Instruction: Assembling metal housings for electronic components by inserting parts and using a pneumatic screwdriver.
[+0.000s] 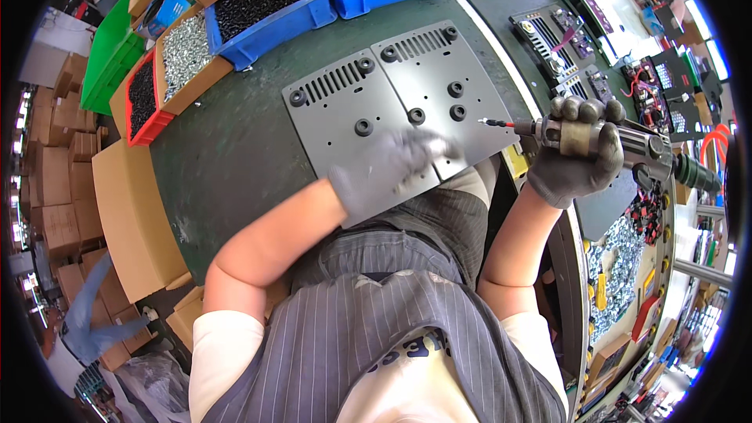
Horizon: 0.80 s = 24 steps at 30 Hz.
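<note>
Two grey metal plates with slotted vents, a left plate [327, 119] and a right plate [427, 78], lie side by side at the near edge of the bench. Several black round feet stand on them, such as one foot [363, 127] on the left plate. My left hand [388, 163], in a grey glove, is over the plates' near part; motion smears its fingers, and whether it holds anything cannot be made out. Gloved as well, my right hand [576, 160] wraps round a power screwdriver [576, 139], whose bit points left above the right plate's edge.
Blue bins [274, 19] of black parts stand at the back, beside a cardboard box of silver screws [186, 51] and a red bin [143, 102]. A conveyor line with electronic assemblies [552, 39] runs along the right. An open cardboard flap [129, 219] juts out at left.
</note>
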Motion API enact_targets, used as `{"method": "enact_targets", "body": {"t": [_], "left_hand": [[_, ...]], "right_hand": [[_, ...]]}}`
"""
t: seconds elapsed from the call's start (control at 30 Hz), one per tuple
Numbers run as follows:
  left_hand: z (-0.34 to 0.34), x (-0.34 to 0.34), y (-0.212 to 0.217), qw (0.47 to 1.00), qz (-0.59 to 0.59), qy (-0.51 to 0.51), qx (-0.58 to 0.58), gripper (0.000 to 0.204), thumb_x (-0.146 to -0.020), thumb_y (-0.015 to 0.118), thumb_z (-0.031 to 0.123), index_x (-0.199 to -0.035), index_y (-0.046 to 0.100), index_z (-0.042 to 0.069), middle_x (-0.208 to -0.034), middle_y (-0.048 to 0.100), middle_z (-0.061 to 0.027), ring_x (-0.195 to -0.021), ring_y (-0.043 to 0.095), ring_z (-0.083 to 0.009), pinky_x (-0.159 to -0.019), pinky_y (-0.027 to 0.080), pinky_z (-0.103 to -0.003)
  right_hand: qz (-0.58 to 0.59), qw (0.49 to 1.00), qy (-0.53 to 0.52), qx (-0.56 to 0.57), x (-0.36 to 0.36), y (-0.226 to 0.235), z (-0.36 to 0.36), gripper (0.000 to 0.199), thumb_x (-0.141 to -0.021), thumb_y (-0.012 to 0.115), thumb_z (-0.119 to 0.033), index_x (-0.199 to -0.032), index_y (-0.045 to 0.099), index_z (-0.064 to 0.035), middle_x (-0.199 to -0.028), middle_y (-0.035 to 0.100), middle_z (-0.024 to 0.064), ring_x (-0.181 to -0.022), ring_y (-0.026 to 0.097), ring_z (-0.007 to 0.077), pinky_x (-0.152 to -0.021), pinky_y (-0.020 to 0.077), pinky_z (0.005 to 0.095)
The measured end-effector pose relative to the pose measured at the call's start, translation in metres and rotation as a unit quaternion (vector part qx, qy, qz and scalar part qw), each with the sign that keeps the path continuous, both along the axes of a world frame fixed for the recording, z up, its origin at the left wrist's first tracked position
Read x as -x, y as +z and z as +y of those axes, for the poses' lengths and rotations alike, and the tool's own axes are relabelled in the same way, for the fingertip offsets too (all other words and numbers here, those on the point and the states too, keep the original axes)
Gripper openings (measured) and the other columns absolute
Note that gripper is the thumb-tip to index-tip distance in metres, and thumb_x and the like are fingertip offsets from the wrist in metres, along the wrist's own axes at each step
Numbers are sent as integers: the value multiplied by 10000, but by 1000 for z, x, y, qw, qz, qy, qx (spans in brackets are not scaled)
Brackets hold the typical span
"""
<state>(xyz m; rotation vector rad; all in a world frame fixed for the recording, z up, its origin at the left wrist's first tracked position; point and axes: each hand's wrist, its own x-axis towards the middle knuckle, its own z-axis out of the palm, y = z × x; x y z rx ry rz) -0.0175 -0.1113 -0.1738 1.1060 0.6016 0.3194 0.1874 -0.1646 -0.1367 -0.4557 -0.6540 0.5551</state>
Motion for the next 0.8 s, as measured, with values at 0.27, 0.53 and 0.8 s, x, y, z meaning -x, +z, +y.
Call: {"method": "enact_targets", "body": {"t": [0.27, 0.53, 0.8], "left_hand": [[78, -57, 9, 747, 284, -40, -600, 307, -791, 608, 237, -1067, 622, 102, -885, 642, -108, -798, 629, -226, -697, 483, -334], [40, -104, 5, 781, 234, -99, -570, 265, -802, 577, 303, -1031, 637, 184, -855, 634, -88, -802, 620, -249, -702, 479, -368], [30, -121, 0, 765, 269, -152, -565, 239, -790, 573, 319, -961, 640, 166, -906, 638, -73, -880, 602, -265, -745, 474, -380]], "right_hand": [[-14, 998, -36, 47, -26, -1, -22, 345, -756, 567, -195, -1076, 487, -93, -753, 553, 79, -700, 539, 216, -691, 452, 364], [-63, 992, -35, 100, -54, -4, -32, 350, -774, 548, -156, -1101, 468, -60, -792, 539, 95, -740, 529, 229, -720, 445, 376], [-101, 983, -46, 145, -39, -16, 11, 330, -708, 561, -12, -1024, 471, 18, -753, 522, 129, -666, 561, 216, -595, 493, 356]]}}
